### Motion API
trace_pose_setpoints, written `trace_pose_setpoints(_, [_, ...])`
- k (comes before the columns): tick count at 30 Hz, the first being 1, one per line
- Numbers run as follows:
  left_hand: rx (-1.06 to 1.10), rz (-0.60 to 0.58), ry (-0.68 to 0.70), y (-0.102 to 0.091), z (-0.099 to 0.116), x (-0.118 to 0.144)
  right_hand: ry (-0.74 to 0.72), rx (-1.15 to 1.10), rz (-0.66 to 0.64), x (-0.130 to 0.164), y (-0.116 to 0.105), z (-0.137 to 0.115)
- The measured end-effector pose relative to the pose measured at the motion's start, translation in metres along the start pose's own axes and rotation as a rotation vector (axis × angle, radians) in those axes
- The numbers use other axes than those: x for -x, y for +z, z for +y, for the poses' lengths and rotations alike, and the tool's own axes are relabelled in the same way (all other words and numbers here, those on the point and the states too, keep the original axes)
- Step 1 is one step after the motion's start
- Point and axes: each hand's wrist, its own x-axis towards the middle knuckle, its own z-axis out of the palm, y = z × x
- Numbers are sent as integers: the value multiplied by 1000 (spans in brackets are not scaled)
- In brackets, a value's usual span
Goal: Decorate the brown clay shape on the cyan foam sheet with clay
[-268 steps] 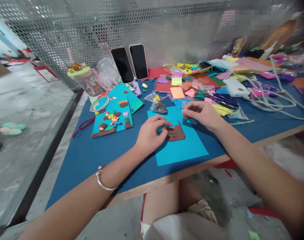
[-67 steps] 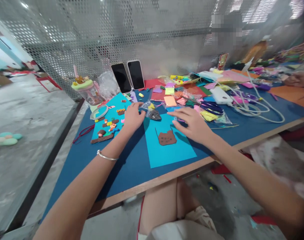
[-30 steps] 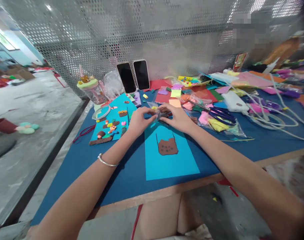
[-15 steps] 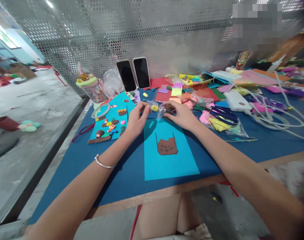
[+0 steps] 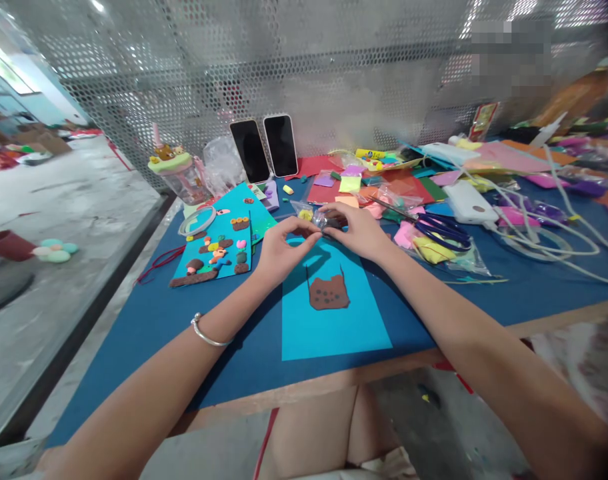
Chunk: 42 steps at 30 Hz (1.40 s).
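- Perforated metal mesh [image 5: 334, 73] is seen behind a blue-covered table [image 5: 194, 320] that's pretty cluttered with craft stuff.
- A small clear plastic bag [image 5: 323, 220] with something dark inside is held just above the far edge of a light blue card sheet [image 5: 334, 327], between both hands.
- The left hand [image 5: 284, 250] is pinched onto the bag's left side, thumb and fingertips pressed together on the plastic.
- The right hand [image 5: 359, 230] is closed on the bag's right side, fingers curled over it; exactly how the thumb sits can't be told.
- A flat brown clay shape [image 5: 329, 293] with darker dots is stuck on the card sheet, just below the hands.
- A finished-looking clay picture [image 5: 217, 250] on another blue sheet is laid to the left, near a roll of tape [image 5: 198, 221].
- Two phones [image 5: 267, 147] are propped against the mesh, and scissors [image 5: 444, 230] plus white cables [image 5: 549, 233] are spread out on the right.
- What could go wrong, probably: if the bag gets tugged too hard, it could tear, or the contents could drop onto the brown clay shape and dent it.
- A wrist could also be dragged over the soft clay, since it's right under the forearms.
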Motion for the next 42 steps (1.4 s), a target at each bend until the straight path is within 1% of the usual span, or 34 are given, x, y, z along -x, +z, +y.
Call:
trace_pose_setpoints(5, [-3,-26,41,0,0,1,-10,-37,-27,0,1,3])
trace_pose_setpoints(9, [-79,-65,111,1,1,4,-20,-51,-41,0,1,5])
trace_pose_setpoints(11, [-118,-116,149,1,4,5,-26,-49,-40,0,1,5])
trace_pose_setpoints(14, [-124,-224,180,3,10,8,-26,-32,-38,0,0,4])
trace_pose_setpoints(17, [-58,-312,171,4,16,12,-9,-8,-39,1,0,1])
trace_pose_setpoints(21, [-24,-379,136,3,22,21,15,-17,-31,1,0,-1])
trace_pose_setpoints(24, [-128,-486,149,0,22,25,15,-28,-35,0,0,-2])
trace_pose_setpoints(26, [-225,-558,196,-1,21,25,13,-27,-47,0,0,-3])
trace_pose_setpoints(28, [-287,-593,240,-1,21,25,14,-34,-58,-1,0,-3])
trace_pose_setpoints(31, [-272,-596,267,-1,22,25,14,-41,-66,0,0,-3])
trace_pose_setpoints(37, [-237,-502,290,0,19,28,13,-6,-64,0,-2,-2])
trace_pose_setpoints(42, [-253,-539,292,-1,16,32,-3,-14,-62,0,-1,0])
